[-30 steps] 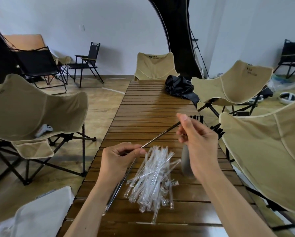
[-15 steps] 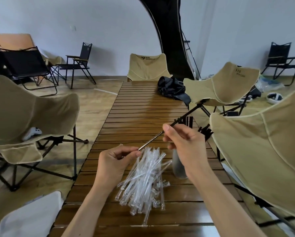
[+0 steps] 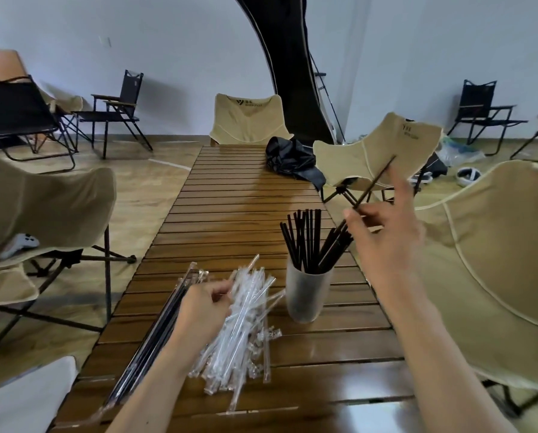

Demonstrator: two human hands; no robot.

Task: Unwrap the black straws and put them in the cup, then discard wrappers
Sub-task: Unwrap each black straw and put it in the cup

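Now right hand (image 3: 383, 232) fingers pinching black straw (image 3: 374, 183) above cup (image 3: 306, 295), left hand (image 3: 203, 310) fingers holding wrapper (image 3: 255, 295).

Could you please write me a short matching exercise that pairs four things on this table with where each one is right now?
Things:
1. single bare black straw
2. frosted plastic cup
3. heap of clear empty wrappers
4. crumpled black cloth

Places:
A. far end of the slatted wooden table
B. under the left hand
C. pinched in the right hand
D. upright, full of black straws

Pairs: 1-C, 2-D, 3-B, 4-A
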